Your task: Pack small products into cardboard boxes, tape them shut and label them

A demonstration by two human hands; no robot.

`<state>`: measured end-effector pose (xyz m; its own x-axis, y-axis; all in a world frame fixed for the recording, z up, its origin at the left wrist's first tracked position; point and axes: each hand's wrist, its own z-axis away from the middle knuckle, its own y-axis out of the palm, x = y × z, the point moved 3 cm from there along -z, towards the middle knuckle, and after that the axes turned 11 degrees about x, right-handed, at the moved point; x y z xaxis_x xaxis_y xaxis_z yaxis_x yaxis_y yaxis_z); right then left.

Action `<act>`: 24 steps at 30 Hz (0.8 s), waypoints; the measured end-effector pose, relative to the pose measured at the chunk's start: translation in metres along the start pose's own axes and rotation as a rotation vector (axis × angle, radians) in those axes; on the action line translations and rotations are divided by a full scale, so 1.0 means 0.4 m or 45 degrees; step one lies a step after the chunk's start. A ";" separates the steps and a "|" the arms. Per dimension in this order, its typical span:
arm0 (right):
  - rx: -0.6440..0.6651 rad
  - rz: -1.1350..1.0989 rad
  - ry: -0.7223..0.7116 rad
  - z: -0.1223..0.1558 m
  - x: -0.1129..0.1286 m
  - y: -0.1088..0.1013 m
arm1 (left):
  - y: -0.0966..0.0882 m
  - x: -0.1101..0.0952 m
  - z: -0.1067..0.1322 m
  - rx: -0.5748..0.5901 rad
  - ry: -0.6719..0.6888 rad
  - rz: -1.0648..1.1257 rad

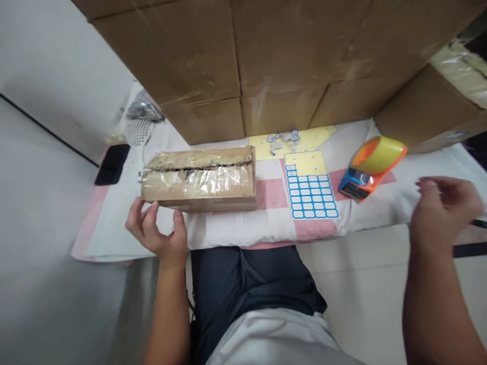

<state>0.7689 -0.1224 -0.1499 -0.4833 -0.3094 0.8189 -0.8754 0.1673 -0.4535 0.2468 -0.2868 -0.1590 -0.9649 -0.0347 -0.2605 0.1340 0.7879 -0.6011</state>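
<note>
A long cardboard box point(200, 180) covered with clear tape lies on the cloth in front of me, with a ragged seam along its top. My left hand point(160, 230) is at its front left edge, fingers apart and fingertips at the lower side; it is not wrapped round the box. Off to the right, my right hand point(447, 208) is raised near the table's front edge. Its fingers are curled towards the thumb and slightly blurred, so anything between them is hidden. Nearest to it is an orange and blue tape dispenser point(369, 170) with a yellow roll.
A blue-bordered label sheet point(312, 192) lies between box and dispenser, with crumpled label bits point(283, 139) behind it. Stacked cartons point(281, 61) wall off the back, another carton point(429, 111) stands right. A phone point(112, 165) and white perforated scoop point(139, 133) lie left.
</note>
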 end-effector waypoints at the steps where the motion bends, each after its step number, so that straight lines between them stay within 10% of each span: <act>1: -0.178 0.077 0.014 0.005 -0.002 0.006 | 0.004 -0.006 0.003 -0.023 -0.007 -0.019; 3: -0.351 0.176 0.026 0.010 0.020 0.049 | 0.004 -0.022 0.015 -0.135 0.006 -0.079; 6: -0.121 0.038 0.047 0.001 0.080 0.166 | 0.003 -0.097 0.039 -0.245 0.221 -0.021; 12: 0.213 0.110 0.091 -0.029 0.147 0.341 | 0.152 -0.414 0.058 0.885 0.471 0.603; 16: 0.299 0.104 0.195 -0.043 0.137 0.372 | 0.245 -0.518 0.080 1.262 0.609 0.434; 24: 0.406 -0.127 0.334 0.019 0.136 0.359 | 0.171 -0.465 0.134 0.908 0.648 0.614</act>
<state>0.6169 -0.1225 -0.1730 -0.4168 -0.0539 0.9074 -0.8930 -0.1620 -0.4198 0.4476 -0.2596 -0.1921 -0.7312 0.5903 -0.3420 0.4801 0.0891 -0.8727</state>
